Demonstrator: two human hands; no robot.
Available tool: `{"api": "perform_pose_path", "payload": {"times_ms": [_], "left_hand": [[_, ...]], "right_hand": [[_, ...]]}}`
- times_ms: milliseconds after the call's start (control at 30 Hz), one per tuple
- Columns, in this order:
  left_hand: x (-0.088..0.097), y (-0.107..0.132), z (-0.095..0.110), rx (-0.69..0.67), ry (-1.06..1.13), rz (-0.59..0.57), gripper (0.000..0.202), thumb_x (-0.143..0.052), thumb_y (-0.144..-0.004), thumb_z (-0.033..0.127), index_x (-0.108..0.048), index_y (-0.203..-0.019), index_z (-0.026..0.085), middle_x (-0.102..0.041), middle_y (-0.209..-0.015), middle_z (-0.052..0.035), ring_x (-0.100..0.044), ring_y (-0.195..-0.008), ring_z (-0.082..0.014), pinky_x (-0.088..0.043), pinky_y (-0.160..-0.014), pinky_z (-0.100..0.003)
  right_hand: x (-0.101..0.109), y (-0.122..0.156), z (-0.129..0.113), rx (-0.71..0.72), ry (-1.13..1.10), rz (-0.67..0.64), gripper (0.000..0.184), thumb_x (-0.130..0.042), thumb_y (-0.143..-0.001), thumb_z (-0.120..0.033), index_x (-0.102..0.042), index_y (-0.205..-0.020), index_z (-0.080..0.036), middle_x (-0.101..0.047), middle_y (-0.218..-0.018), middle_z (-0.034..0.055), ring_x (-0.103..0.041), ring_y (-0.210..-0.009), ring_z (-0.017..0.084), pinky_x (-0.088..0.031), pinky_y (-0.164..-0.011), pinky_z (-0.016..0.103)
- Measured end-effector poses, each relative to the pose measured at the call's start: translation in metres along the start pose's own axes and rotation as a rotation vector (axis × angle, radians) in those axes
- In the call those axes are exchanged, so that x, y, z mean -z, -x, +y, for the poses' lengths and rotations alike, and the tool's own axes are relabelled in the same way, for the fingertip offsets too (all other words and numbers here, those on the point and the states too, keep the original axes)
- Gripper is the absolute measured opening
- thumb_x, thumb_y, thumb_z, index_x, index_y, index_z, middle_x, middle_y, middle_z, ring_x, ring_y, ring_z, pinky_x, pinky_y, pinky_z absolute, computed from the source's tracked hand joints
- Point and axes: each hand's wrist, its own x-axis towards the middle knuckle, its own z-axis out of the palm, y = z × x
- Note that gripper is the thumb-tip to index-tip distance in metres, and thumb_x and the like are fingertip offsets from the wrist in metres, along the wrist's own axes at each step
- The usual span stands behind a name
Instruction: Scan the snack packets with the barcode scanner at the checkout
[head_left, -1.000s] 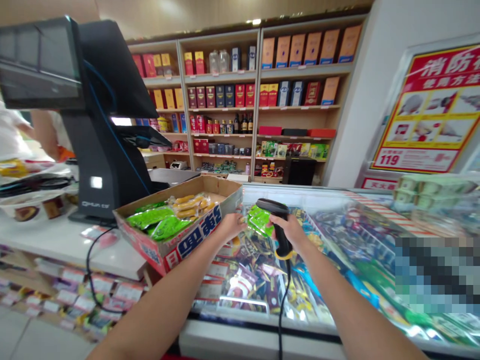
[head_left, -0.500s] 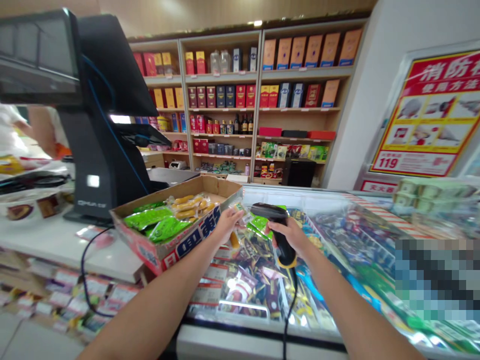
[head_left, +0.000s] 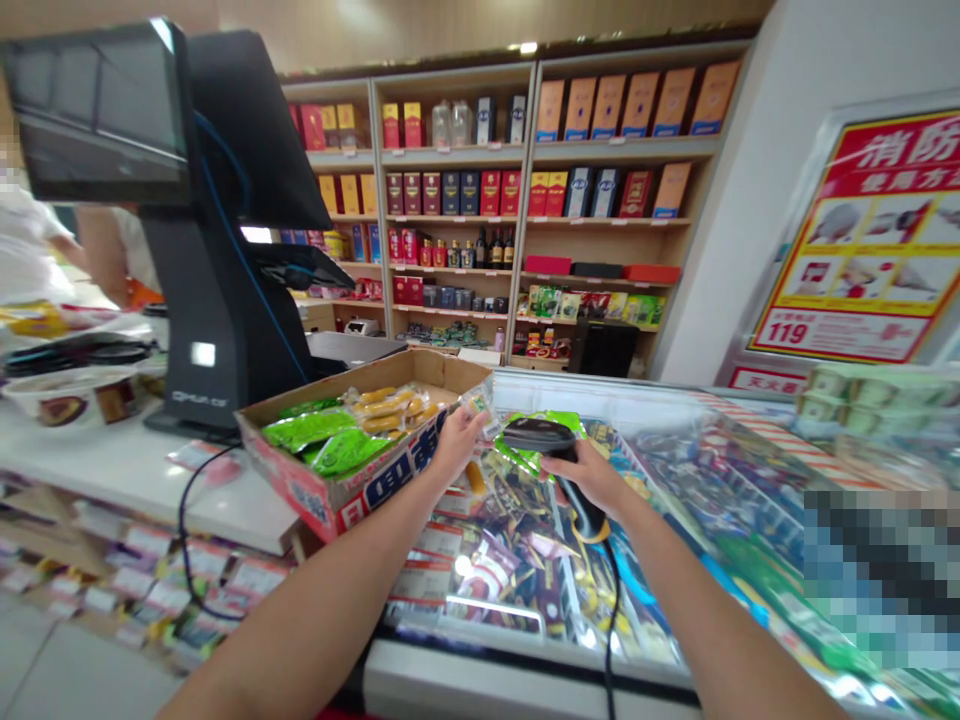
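My right hand [head_left: 592,478] grips a black barcode scanner [head_left: 541,438] with a yellow band at its base, its cable hanging down toward me. My left hand [head_left: 456,442] pinches a green snack packet [head_left: 534,436] by its clear end, holding it just behind the scanner head, above the glass lid of a chest freezer [head_left: 675,480]. Right beside my left hand sits an open cardboard box [head_left: 352,492] holding green packets [head_left: 322,440] and yellow sausage packs [head_left: 386,405].
A black point-of-sale terminal [head_left: 217,230] with two screens stands on the white counter [head_left: 127,470] at left. Another person in white stands far left. Shelves of boxed goods [head_left: 525,190] line the back wall. A red fire-safety poster [head_left: 862,250] hangs right.
My left hand has lifted the green packet slightly and turned it behind the scanner. The scanner head has tilted lower and flatter. The view has shifted a little to the left.
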Motion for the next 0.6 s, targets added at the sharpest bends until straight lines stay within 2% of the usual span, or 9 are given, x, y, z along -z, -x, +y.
{"api": "perform_pose_path", "payload": {"times_ms": [200,433,533,600], "left_hand": [[0.001,-0.002,-0.003,0.013,-0.016,0.028,0.036,-0.074,-0.066,0.043,-0.055,-0.078,0.016,-0.054,-0.057,0.0046,-0.059,-0.051,-0.0114,-0.050,-0.046,-0.021],[-0.002,0.002,0.001,0.030,-0.096,0.041,0.035,-0.071,-0.067,0.043,-0.054,-0.080,0.016,-0.055,-0.058,0.0044,-0.055,-0.047,-0.0110,-0.052,-0.047,-0.027],[-0.003,0.005,0.001,-0.015,-0.242,0.055,0.027,-0.067,-0.070,0.039,-0.056,-0.080,0.016,-0.055,-0.061,0.0032,-0.056,-0.051,-0.0124,-0.051,-0.048,-0.026],[-0.004,0.008,0.006,-0.112,-0.452,0.072,0.019,-0.063,-0.073,0.034,-0.056,-0.076,0.017,-0.055,-0.062,0.0026,-0.056,-0.056,-0.0130,-0.050,-0.053,-0.026]], "right_hand": [[0.000,0.000,0.000,0.004,0.061,-0.014,0.029,-0.070,-0.067,-0.042,-0.061,-0.061,-0.015,-0.061,-0.049,0.0026,-0.052,-0.034,0.012,-0.040,-0.037,0.023],[0.000,-0.003,0.005,0.009,0.035,-0.004,0.031,-0.073,-0.064,-0.044,-0.062,-0.064,-0.016,-0.066,-0.060,0.0045,-0.056,-0.036,0.013,-0.041,-0.037,0.024],[-0.003,-0.005,0.011,0.003,0.020,0.007,0.030,-0.074,-0.064,-0.044,-0.061,-0.064,-0.016,-0.065,-0.056,0.0035,-0.056,-0.036,0.013,-0.041,-0.037,0.024],[-0.006,-0.006,0.014,0.000,-0.014,0.024,0.030,-0.074,-0.063,-0.044,-0.061,-0.064,-0.017,-0.065,-0.058,0.0038,-0.056,-0.036,0.013,-0.042,-0.037,0.024]]}}
